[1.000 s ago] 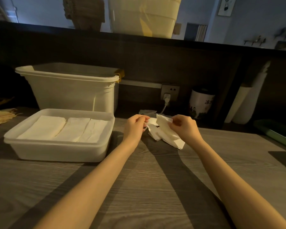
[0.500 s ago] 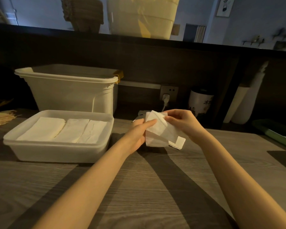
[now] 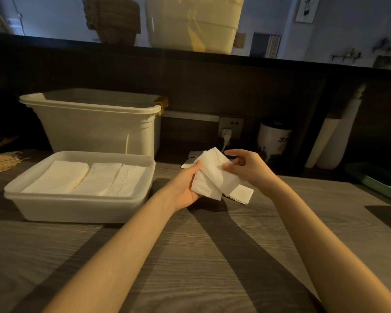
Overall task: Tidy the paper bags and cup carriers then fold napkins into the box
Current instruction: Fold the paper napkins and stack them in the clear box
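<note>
Both hands are up off the table w/ one white napkin (image 3: 215, 175) between them. Left hand (image 3: 186, 188) cups it from below, thumb on the top edge, fingers curled under, prob. acting as the backing so the paper stays flat while it's creased. Right hand (image 3: 246, 168) pinches the upper right edge w/ fingertips, looks like it's steering the fold over. Napkin is only half folded, layers slanting across each other, one squared flap sticking out lower right.

The box (image 3: 77, 199), a shallow white plastic tub, sits just left of the hands, close enough for a short drop-in. Folded napkins (image 3: 88, 177) already lie flat in it, approx. three side by side, room on top. My guess: this one goes in next once squared up.

Table (image 3: 212, 256) is grey wood-grain, dim light, long arm shadows across it. Behind the box a taller white bin (image 3: 95, 129). Wall socket w/ plug (image 3: 229, 129) at the back, a white jar w/ dark lid (image 3: 273, 141) beside it, a pale roll (image 3: 325, 143) leaning further right, green tray (image 3: 379, 184) at the right edge. Wooden sticks (image 3: 2, 162) far left. Brown cardboard stack (image 3: 113, 19) and a big tub (image 3: 194, 21) up on the ledge.
</note>
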`<state>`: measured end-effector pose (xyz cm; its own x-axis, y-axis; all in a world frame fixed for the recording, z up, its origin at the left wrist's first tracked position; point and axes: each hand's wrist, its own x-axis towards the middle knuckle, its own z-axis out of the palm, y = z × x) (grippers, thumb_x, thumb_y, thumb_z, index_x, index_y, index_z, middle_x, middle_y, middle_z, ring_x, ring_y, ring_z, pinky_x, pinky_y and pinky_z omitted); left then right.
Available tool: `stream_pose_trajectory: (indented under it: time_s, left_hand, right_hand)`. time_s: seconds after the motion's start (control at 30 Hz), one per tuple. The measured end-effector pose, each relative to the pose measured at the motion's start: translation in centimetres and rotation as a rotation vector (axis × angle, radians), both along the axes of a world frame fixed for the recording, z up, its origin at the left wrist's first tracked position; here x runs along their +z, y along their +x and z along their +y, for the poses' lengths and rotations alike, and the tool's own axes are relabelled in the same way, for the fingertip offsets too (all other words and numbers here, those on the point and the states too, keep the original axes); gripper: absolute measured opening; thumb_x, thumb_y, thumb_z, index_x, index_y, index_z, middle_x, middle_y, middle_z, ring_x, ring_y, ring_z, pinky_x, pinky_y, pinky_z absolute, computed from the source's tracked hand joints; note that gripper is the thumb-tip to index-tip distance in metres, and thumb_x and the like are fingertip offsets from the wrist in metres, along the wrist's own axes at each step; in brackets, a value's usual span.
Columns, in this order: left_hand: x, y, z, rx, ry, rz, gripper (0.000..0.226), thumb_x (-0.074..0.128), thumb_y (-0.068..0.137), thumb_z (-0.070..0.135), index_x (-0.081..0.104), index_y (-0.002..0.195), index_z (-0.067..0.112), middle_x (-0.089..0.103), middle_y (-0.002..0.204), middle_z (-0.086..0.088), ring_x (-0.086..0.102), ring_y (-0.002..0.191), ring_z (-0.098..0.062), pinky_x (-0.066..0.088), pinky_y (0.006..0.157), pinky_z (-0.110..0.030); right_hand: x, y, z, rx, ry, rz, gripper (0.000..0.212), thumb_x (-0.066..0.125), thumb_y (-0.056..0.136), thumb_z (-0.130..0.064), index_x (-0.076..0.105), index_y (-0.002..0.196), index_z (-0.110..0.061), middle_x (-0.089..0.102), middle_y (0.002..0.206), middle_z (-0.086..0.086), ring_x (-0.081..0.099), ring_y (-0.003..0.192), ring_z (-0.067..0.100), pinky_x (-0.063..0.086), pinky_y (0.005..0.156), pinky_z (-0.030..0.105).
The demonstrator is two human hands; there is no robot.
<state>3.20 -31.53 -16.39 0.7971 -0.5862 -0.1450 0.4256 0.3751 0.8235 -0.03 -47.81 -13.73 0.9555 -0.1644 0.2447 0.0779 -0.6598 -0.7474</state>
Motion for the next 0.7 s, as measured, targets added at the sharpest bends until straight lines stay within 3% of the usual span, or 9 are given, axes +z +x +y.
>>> stream_pose_trajectory:
  time_s: [0.1,0.2,0.27,0.47,0.6,0.7]
  left_hand:
    - [0.1,0.0,-0.1,0.033,-0.027,0.029,0.028,0.036,0.1,0.029,0.047,0.122,0.016,0.061,0.111,-0.011,0.06,0.098,-0.024,0.051,0.08,-0.037]
    - [0.2,0.2,-0.1,0.111,-0.045,0.058,0.038,0.04,0.098,0.029,0.042,0.134,0.016,0.058,0.122,-0.012,0.06,0.1,-0.023,0.054,0.073,-0.036]
    - [0.2,0.4,-0.1,0.166,-0.042,0.051,0.037,0.041,0.099,0.024,0.043,0.135,0.018,0.058,0.119,-0.01,0.06,0.098,-0.022,0.054,0.073,-0.035]
    - [0.3,0.1,-0.3,0.236,0.01,0.035,0.042,0.038,0.098,0.006,0.038,0.139,0.014,0.056,0.122,-0.013,0.06,0.098,-0.024,0.053,0.067,-0.032]
    - [0.8,-0.4,-0.4,0.223,-0.056,0.054,0.036,0.036,0.1,0.017,0.04,0.136,0.013,0.058,0.102,-0.009,0.059,0.09,-0.022,0.051,0.071,-0.031]
    - [0.8,-0.5,-0.7,0.226,-0.07,0.055,0.039,0.034,0.101,0.031,0.042,0.136,0.016,0.058,0.107,-0.009,0.059,0.094,-0.023,0.051,0.076,-0.031]
  right_hand:
    - [0.1,0.0,0.2,0.01,0.142,0.024,0.053,0.063,0.088,-0.023,0.045,0.137,-0.015,0.06,0.098,0.001,0.059,0.085,0.009,0.049,0.062,0.017]
    - [0.2,0.0,0.1,0.016,0.287,0.038,0.048,0.061,0.09,-0.021,0.047,0.135,-0.013,0.061,0.099,0.001,0.062,0.087,0.011,0.054,0.072,0.022]
    - [0.2,0.1,0.1,-0.001,0.391,0.046,0.044,0.06,0.091,-0.021,0.051,0.133,-0.011,0.06,0.103,0.003,0.061,0.09,0.013,0.055,0.076,0.026]
    - [-0.6,0.3,1.3,-0.012,0.378,0.08,0.051,0.063,0.089,-0.021,0.045,0.135,-0.013,0.058,0.101,0.0,0.062,0.082,0.01,0.052,0.056,0.017]
    - [-1.0,0.7,2.2,-0.056,0.425,0.026,0.061,0.068,0.085,-0.014,0.037,0.137,-0.015,0.059,0.117,0.011,0.063,0.082,0.013,0.054,0.051,0.017]
    - [-1.5,0.8,2.8,-0.097,0.437,-0.044,0.062,0.068,0.085,-0.014,0.035,0.137,-0.015,0.058,0.12,0.012,0.063,0.091,0.019,0.057,0.057,0.023]
